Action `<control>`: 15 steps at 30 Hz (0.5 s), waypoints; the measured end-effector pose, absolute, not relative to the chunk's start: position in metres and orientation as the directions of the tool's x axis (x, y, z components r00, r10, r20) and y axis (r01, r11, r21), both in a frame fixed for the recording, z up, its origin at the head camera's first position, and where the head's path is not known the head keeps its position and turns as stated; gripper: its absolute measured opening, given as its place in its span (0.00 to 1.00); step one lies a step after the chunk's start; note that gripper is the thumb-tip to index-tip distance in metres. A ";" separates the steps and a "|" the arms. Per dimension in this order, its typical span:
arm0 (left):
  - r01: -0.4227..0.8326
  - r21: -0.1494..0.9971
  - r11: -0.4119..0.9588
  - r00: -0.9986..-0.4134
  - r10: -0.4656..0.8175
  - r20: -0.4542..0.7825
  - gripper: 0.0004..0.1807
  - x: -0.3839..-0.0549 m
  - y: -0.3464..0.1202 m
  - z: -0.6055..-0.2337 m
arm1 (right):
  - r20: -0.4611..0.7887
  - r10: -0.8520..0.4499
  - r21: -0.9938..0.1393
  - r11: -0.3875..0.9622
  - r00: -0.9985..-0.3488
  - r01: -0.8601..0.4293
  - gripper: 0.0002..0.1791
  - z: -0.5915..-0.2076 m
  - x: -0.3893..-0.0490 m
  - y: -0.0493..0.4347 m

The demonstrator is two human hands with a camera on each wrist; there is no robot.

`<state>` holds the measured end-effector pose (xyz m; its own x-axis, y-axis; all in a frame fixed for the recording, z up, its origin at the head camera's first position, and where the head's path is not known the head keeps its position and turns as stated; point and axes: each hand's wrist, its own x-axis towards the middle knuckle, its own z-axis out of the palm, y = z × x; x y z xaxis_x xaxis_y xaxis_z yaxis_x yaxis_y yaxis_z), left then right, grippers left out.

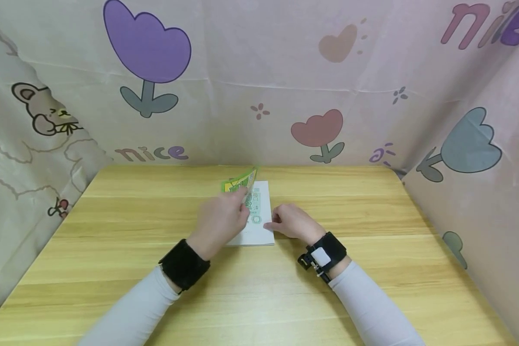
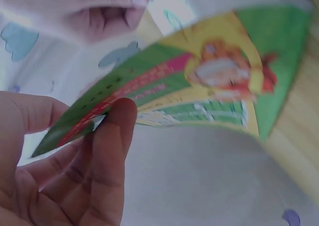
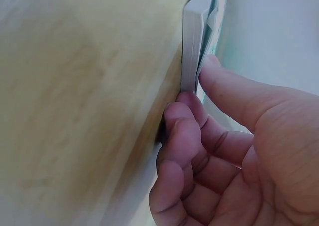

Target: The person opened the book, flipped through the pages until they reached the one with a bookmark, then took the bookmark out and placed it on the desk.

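A small book lies at the far middle of the table, its front cover raised and bent up at the left. My left hand pinches that green and yellow cover between thumb and fingers. In the left wrist view the cover curves away from the fingers and shows a cartoon figure and coloured bands. At the book's right edge is my right hand. Its thumb lies on the page and its index fingertip meets the page block, pinching the edge, with the other fingers curled below.
The book rests on a wood-grain table. A printed curtain with flowers rises along the table's back edge and both sides. Black bands wrap both wrists.
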<state>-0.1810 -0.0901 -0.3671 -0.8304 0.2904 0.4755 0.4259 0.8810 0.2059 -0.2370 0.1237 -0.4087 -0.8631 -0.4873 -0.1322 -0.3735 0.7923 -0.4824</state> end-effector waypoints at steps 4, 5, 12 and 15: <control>0.358 0.266 0.895 -0.874 0.222 0.432 0.24 -0.177 -0.109 -0.358 | -0.150 -0.468 -0.496 0.797 -0.871 -0.343 0.18 -0.408 -0.237 0.124; 0.341 0.282 0.896 -0.885 0.205 0.419 0.25 -0.176 -0.114 -0.356 | -0.155 -0.465 -0.498 0.799 -0.872 -0.337 0.19 -0.409 -0.236 0.124; 0.240 0.318 0.917 -0.926 0.117 0.360 0.29 -0.169 -0.152 -0.354 | -0.154 -0.460 -0.514 0.793 -0.875 -0.327 0.19 -0.411 -0.236 0.125; 0.211 0.323 0.923 -0.938 0.098 0.333 0.30 -0.165 -0.168 -0.356 | -0.147 -0.458 -0.513 0.793 -0.876 -0.328 0.18 -0.412 -0.236 0.125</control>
